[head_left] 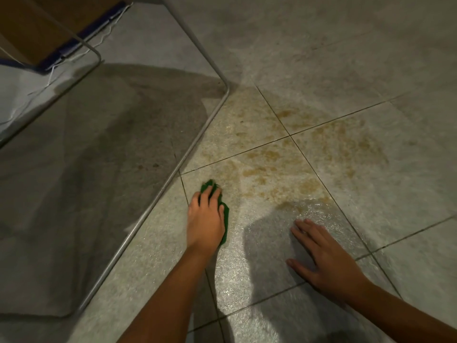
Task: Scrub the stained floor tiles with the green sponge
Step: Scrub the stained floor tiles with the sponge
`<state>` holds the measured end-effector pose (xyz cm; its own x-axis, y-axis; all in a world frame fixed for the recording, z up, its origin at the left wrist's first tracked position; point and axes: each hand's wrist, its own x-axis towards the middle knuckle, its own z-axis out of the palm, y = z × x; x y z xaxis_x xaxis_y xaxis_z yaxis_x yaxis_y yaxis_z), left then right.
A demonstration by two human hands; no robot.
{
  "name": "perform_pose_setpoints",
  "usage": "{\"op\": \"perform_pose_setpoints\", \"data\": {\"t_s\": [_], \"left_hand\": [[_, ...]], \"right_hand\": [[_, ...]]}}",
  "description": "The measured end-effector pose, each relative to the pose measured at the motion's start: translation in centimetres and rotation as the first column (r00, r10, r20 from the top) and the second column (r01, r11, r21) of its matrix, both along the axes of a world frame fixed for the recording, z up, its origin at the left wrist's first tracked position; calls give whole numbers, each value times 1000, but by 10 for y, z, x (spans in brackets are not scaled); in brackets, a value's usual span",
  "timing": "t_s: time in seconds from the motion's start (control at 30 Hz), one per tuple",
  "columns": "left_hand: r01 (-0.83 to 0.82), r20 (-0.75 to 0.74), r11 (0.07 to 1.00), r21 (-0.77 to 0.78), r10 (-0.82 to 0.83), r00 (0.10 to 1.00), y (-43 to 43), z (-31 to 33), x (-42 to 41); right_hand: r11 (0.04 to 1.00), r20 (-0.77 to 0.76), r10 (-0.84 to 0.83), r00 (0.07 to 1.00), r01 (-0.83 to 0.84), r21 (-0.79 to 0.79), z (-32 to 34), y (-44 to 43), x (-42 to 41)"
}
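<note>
Left fingers: the fingers (210, 195) of the left hand (205, 219) are bent down over the front of the green sponge (225, 216), with green showing between them. That's a gripping press.
Sponge: it is pinned to the floor tiles (259, 258) under that hand, at the near-left fringe of the stain.
Right fingers: straight and spread (305, 227), holding nothing.
Right hand: the right hand (329, 258) lies flat on shiny, wet-looking tile, near the sponge hand. I'd judge it's a brace.
Stain: brown blotches (272, 174) run ahead and to the right, across the crossing grout lines. Most of it looks unscrubbed.
Stroke: best worked in short, firm, overlapping passes from this edge towards the thick brown middle, with the weight over the knuckles so the sponge bites.
Grout: the seams probably need a sponge edge pushed along them.
Watch: the metal frame bar (170, 174) runs just left of the sponge, with the grey mat (86, 169) beyond it, so strokes should go rightward. Wet tile could let the bracing palm slip.
</note>
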<state>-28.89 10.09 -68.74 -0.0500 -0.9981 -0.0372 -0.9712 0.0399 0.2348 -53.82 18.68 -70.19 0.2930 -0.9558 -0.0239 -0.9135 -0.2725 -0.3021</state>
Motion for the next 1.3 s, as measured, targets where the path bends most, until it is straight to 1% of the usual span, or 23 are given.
{"op": "perform_pose_setpoints", "data": {"t_s": [0.07, 0.13, 0.17, 0.27, 0.33, 0.47, 0.57, 0.83, 0.97, 1.03, 1.1, 1.2, 1.3], "left_hand": [[84, 8, 996, 12, -84, 996, 8, -1, -1], [100, 4, 995, -7, -100, 995, 8, -3, 6], [80, 16, 996, -28, -79, 997, 6, -4, 10], [-71, 46, 997, 34, 69, 997, -7, 0, 24], [-133, 72, 990, 35, 130, 989, -19, 0, 29], [-130, 55, 990, 55, 127, 990, -39, 5, 23], [-128, 40, 991, 28, 126, 991, -38, 6, 13], [137, 12, 990, 35, -138, 990, 0, 3, -37], [193, 9, 981, 25, -193, 981, -13, 1, -33], [181, 26, 983, 23, -182, 983, -21, 3, -28], [140, 48, 990, 22, -141, 989, -28, 6, -24], [8, 48, 1000, 26, -9, 999, -29, 5, -15], [-143, 2, 990, -12, 143, 990, -17, 2, -12]], "right_hand": [[1000, 7, 0, 1000, 0, 4, 0, 0, 1], [1000, 29, -9, 1000, 9, 10, 1, 1, 2], [1000, 39, -15, 999, 15, 9, 2, 1, 3], [1000, 34, -21, 999, 22, -11, 3, 1, 4], [1000, 23, -20, 1000, 20, -11, 3, 0, 3], [1000, 23, -7, 1000, 7, 6, 2, 1, 3], [1000, 20, 2, 1000, -2, 11, 3, 0, 2], [1000, 63, 2, 998, -4, 19, 3, 1, 2], [1000, 89, 14, 996, -16, 23, 6, -1, 1], [998, 154, -54, 987, 49, 31, 12, -2, -4], [989, 180, -147, 973, 145, 23, 17, -4, -15], [957, 131, -286, 949, 290, -13, 21, -5, -44], [908, 54, -420, 906, 419, 21, 20, -4, -73]]}}
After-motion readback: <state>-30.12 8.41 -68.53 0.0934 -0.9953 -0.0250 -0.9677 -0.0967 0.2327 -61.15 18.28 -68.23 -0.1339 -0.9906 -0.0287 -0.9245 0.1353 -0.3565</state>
